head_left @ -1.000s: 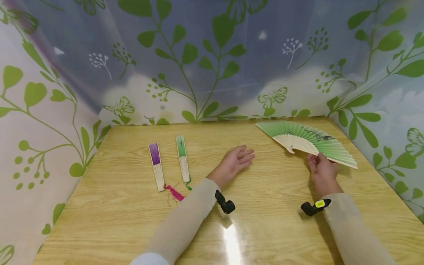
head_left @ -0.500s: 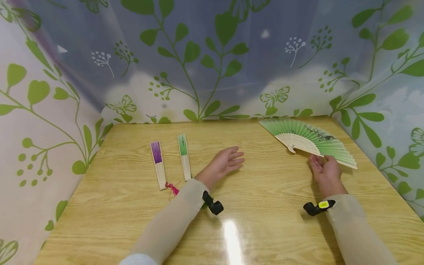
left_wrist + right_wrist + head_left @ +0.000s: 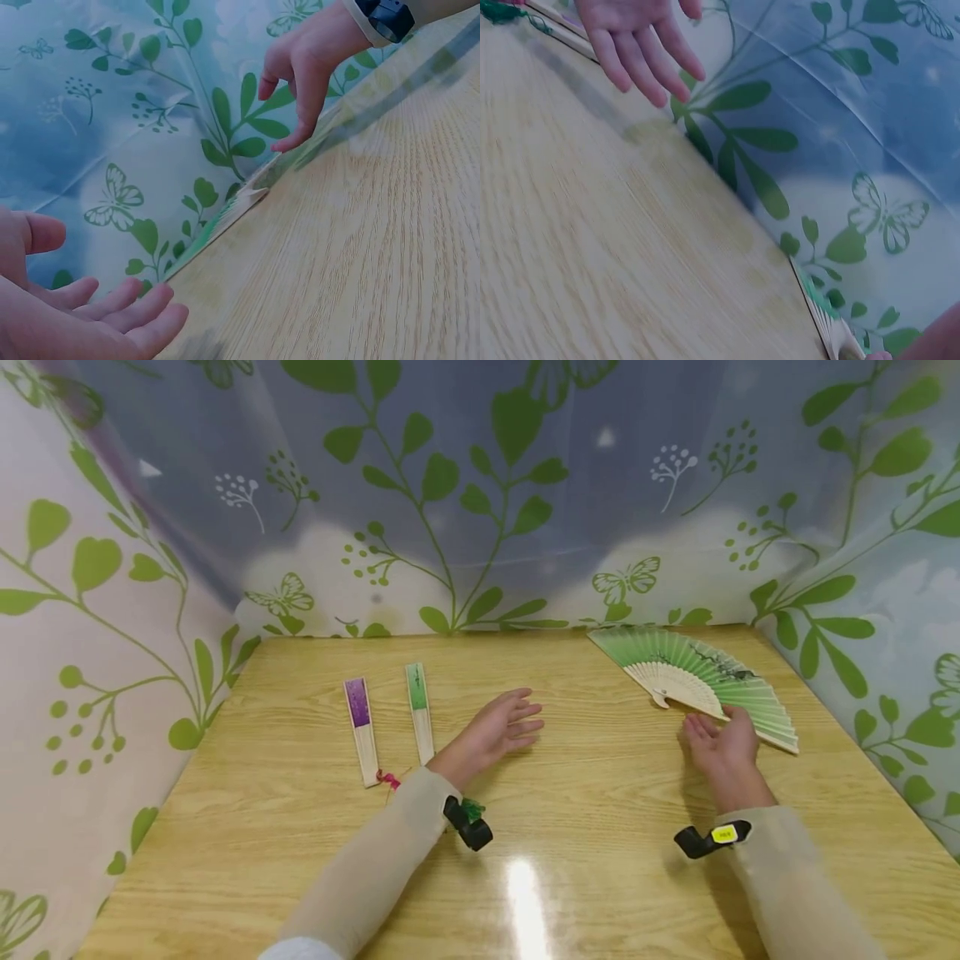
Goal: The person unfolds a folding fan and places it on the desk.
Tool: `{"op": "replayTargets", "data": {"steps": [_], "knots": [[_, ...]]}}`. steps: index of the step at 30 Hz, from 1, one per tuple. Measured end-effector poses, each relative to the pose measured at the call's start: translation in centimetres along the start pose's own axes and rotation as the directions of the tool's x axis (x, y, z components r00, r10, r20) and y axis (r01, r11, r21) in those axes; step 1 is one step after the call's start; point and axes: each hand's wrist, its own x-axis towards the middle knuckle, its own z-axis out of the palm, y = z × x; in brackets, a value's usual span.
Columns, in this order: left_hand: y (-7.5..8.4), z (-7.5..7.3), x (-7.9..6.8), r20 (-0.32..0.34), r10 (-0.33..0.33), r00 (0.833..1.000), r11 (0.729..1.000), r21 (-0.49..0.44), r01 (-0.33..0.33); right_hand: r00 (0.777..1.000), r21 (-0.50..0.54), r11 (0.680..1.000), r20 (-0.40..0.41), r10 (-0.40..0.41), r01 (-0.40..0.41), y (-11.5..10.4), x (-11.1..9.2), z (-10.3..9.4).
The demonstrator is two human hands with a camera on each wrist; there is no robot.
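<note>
A green folding fan [image 3: 675,668] with pale ribs and dark branch print lies spread at the back right of the table. At its lower edge is my right hand [image 3: 723,752], palm turned up, thumb over the rim and the other fingers loose beside it. From the left wrist view, one outstretched digit of the right hand [image 3: 311,71] meets the fan [image 3: 238,206]; nothing wraps round it. My left hand [image 3: 491,731] hovers mid-table with spread fingers and holds nothing. Only a bit of the right hand [image 3: 934,337] shows in the right wrist view, beside the fan's ribs [image 3: 829,322].
Left of my left hand lie two folded fans, one purple [image 3: 362,731] with a pink tassel [image 3: 388,779], one green [image 3: 420,714]. My left forearm partly covers their tassels. Leaf-patterned cloth [image 3: 480,527] walls in the wooden table [image 3: 585,843] at the back and sides.
My left hand has drawn back leftward, with its fingers still spread. The open fan's right end has shifted slightly left and toward me, and my right hand has turned more palm-up.
</note>
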Motion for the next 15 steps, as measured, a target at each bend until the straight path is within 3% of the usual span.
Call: {"op": "replayTargets", "data": {"steps": [4, 6, 11, 15], "knots": [[0.1, -0.1, -0.6, -0.009, 0.0, 1.0, 0.999, 0.051, 0.001, 0.997, -0.065, 0.998, 0.075, 0.018, -0.013, 1.5, -0.6, 0.7], [0.1, -0.3, -0.9, -0.014, 0.002, 1.0, 0.998, 0.055, -0.001, 0.993, -0.146, 0.989, 0.115, 0.02, -0.003, 2.4, -0.8, 0.9], [0.2, -0.9, -1.9, -0.023, 0.037, 0.999, 0.998, 0.042, -0.036, 0.983, -0.368, 0.929, 0.178, 0.047, 0.022, 4.7, -1.6, 1.7], [0.5, -1.5, -3.0, -0.04, 0.064, 0.997, 0.998, 0.033, -0.062, 0.967, -0.465, 0.884, 0.241, 0.084, 0.039, 6.1, -2.0, 2.7]]}}
